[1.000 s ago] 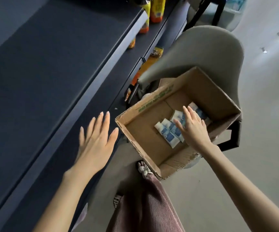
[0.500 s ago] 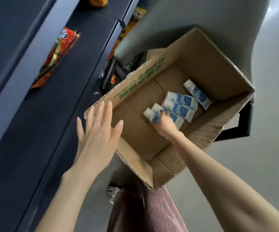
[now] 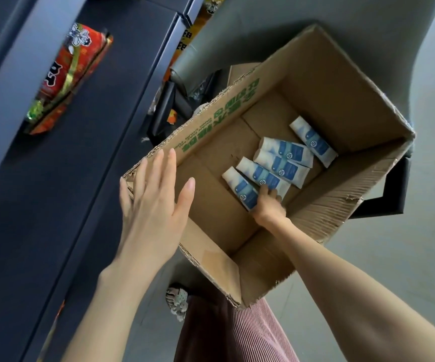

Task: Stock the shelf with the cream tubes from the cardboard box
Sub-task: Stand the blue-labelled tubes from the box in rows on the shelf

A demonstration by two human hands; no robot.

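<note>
Cream tubes (image 3: 283,163): five, lying flat on the cardboard box (image 3: 336,95) floor, toward its right wall. Right hand (image 3: 268,205) is inside the box, fingers curled over the ends of the nearest two tubes. Left hand (image 3: 153,202) is flat with fingers straight over the box's left corner rim; contact unclear.
</note>
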